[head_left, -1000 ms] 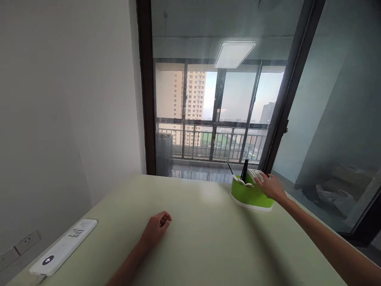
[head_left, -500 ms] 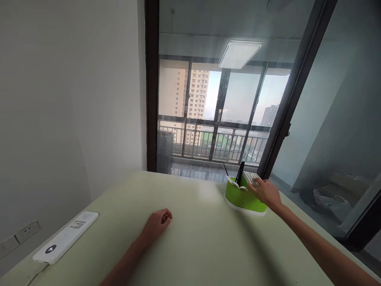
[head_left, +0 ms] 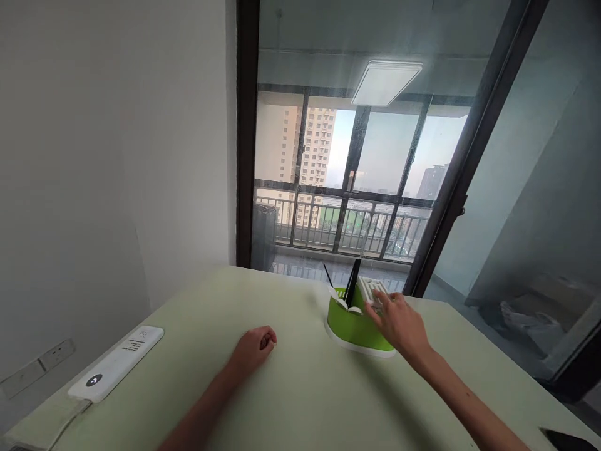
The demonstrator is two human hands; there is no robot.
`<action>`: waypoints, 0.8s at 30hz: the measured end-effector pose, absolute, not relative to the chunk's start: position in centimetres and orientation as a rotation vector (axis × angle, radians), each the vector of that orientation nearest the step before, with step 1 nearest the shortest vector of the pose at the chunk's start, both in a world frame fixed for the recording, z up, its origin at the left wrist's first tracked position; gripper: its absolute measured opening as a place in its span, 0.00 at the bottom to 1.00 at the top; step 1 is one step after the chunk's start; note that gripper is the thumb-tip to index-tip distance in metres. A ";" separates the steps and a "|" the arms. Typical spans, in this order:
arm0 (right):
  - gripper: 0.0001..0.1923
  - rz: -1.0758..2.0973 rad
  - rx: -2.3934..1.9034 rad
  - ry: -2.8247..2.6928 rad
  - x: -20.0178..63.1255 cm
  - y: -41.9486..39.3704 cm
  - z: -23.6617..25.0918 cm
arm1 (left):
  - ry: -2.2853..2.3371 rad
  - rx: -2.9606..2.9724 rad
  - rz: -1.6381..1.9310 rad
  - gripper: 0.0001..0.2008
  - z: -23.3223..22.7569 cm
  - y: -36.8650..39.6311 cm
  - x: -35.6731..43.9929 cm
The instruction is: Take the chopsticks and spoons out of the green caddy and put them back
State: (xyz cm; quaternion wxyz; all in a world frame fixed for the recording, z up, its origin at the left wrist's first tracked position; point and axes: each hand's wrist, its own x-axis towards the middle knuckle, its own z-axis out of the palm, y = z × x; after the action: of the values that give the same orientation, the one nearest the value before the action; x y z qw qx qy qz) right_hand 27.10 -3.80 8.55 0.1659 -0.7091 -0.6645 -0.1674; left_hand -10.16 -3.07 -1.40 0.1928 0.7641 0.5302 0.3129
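Forearms: both reach up from the bottom edge of the view over a pale green table (head_left: 305, 401).
Phone: a dark flat object (head_left: 570, 440) lies at the table's near right corner, only partly in view; it may be a phone.
Power strip: a long white power strip (head_left: 116, 363) lies at the table's left edge, beside the white wall; a wall socket (head_left: 40, 366) sits on that wall just to its left.
Left hand: the left hand (head_left: 253, 347) rests on the bare tabletop near the middle, fingers curled into a loose fist that holds nothing.
Right hand: the right hand (head_left: 399, 324) lies against the right side of a green caddy (head_left: 352, 326), fingers spread over its top right part and touching the white slotted piece (head_left: 370, 291) there; whether the fingers grip it or only rest on it cannot be told.
Caddy: the caddy has a white base and stands on the table right of centre, well apart from the left hand; dark thin sticks (head_left: 351, 285) rise from it, leaning slightly.
Far side: beyond the table's far edge stands a dark-framed glass door (head_left: 328, 156), with a balcony railing (head_left: 338, 225) and tall buildings behind it.
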 end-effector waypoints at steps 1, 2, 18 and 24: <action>0.26 -0.479 -2.012 -1.903 26.4 -4.3 8.8 | 1.487 2.145 0.874 0.09 -1.4 -3.1 -10.2; 0.25 -0.482 -2.004 -1.913 25.8 -4.7 9.0 | 1.489 2.147 0.872 0.09 -1.4 -3.1 -10.2; 0.29 -0.117 -1.549 -1.836 27.7 -12.7 5.4 | 1.451 1.982 1.033 0.10 -2.0 -2.9 -10.1; 0.26 0.231 -1.477 -1.628 33.9 -15.0 -3.3 | 1.426 1.744 1.166 0.19 -2.2 -2.7 -10.4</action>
State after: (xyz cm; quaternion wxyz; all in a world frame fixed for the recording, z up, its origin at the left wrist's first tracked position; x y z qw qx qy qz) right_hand 33.88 -14.96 -3.31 0.4492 -0.5970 -0.6581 0.0933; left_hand -10.43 -2.71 -2.16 0.2978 0.6561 0.5368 0.4390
